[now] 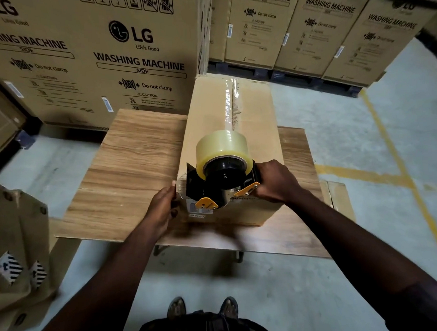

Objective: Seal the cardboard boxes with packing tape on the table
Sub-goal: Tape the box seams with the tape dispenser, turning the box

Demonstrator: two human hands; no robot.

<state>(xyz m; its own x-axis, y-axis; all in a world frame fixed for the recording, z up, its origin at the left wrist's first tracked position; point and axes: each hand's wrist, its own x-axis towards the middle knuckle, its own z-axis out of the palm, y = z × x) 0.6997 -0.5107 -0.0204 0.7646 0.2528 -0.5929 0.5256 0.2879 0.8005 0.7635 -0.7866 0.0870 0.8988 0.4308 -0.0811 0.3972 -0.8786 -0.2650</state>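
Cardboard box [255, 119] seam running 12-to-6; right hand [275, 182] fingers wrapped round tape dispenser [220, 187] at 6 end, left hand [162, 207] gripping 8 corner.

**Box on table, dispenser at its near end**

The cardboard box [255, 119] lies on the table [128, 168], right of centre. The tape dispenser [223, 180] sits on its near top edge, with the left hand [162, 209] at the near-left corner and the right hand [275, 180] on the dispenser's right. Large cartons [109, 57] stand behind.
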